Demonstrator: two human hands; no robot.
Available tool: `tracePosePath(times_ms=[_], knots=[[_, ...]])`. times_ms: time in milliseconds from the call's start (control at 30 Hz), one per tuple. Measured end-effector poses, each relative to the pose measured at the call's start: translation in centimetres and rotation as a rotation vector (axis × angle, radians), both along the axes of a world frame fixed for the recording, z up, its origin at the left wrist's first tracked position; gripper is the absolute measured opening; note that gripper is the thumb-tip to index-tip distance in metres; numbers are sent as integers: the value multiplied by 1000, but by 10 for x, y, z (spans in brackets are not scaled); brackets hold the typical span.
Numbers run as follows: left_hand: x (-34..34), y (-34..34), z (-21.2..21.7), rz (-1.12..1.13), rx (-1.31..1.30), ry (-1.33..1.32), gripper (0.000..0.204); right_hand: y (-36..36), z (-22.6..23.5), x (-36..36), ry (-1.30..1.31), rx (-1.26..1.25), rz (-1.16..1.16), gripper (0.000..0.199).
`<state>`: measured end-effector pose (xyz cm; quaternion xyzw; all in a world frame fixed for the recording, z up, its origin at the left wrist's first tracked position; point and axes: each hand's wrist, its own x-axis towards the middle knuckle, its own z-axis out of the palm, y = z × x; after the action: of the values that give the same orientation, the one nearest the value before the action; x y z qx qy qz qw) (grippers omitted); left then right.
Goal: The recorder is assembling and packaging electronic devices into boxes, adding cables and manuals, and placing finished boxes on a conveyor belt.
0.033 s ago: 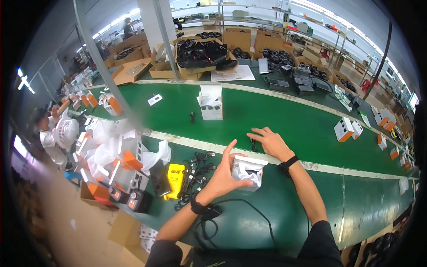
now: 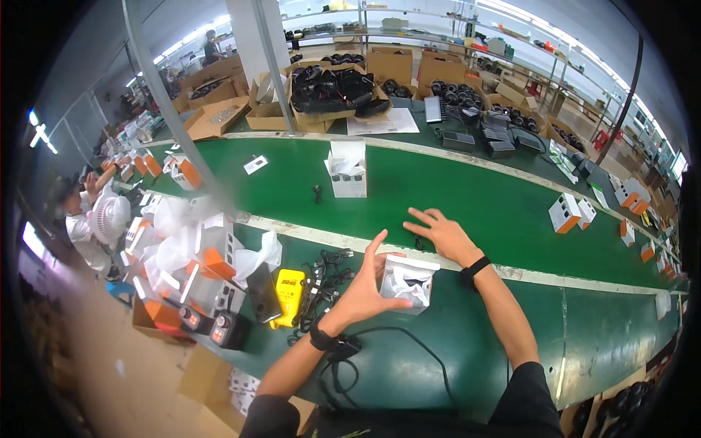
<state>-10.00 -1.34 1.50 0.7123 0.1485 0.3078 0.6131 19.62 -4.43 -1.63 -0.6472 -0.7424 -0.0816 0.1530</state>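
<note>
Hands work at the near edge of a long green belt (image 2: 511, 212). Far to the left, by the near-left edge, sits a heap of white and orange boxes (image 2: 197, 255) with clear bags. Next comes a yellow tool (image 2: 290, 296), and beside it a tangle of black cables (image 2: 321, 274).

Then comes the left hand (image 2: 365, 288). Its fingers are spread apart and its palm rests flat on the left side of a small white box (image 2: 410, 283). The box stands upright on the dark green bench, just before the pale strip that marks the belt's near edge. Its top is open and a crinkly clear bag shows inside.

The right hand (image 2: 444, 235) is a little farther away, past the box and to its right. Its fingers are stretched out and apart, holding nothing, and they lie over a small black cable (image 2: 418, 243) on the belt. So the left hand is the one touching the box, and the right hand is near but apart from it.

Farther out on the belt stands another open white box (image 2: 347, 175).
</note>
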Motion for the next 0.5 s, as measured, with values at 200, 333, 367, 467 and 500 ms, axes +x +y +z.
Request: tracePosePath(times_ms=[200,333,367,467,500], knots=[[-13,14,-29,-195,-62,32,118,-7,-16,30,6,-55,1,31],[-16,8,-36,-132,-2,39,112,-46,-1,23,89,69,-138,20],[-17,5,-35,-116,19,49,110,-62,6,14,227,237,-180,18],[-19,5,-44,-52,54,85,110,-112,62,-67,459,585,-217,23],[-19,4,-45,-54,42,87,110,-135,83,-97,473,613,-210,26]])
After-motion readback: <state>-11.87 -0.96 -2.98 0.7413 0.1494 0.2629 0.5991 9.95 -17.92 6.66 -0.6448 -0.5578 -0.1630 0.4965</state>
